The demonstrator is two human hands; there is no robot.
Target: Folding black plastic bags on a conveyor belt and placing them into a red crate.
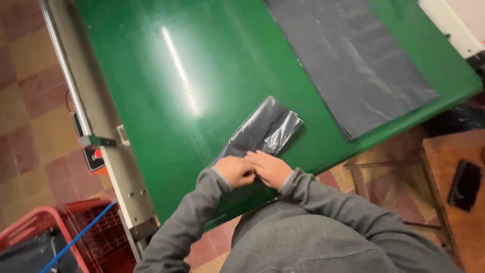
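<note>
A folded dark grey plastic bag (265,127) lies on the green table (202,65) near its front edge. My left hand (235,170) and my right hand (270,168) rest side by side on the near end of the folded bag, both gripping or pressing its edge. The fingers of both are curled over the plastic. Grey sleeves cover both arms.
A larger flat sheet of dark grey plastic (348,55) is spread at the table's far right. A metal machine rail (96,111) runs along the left edge. A red basket (65,232) sits on the floor at lower left. A wooden table with a black phone (465,184) stands right.
</note>
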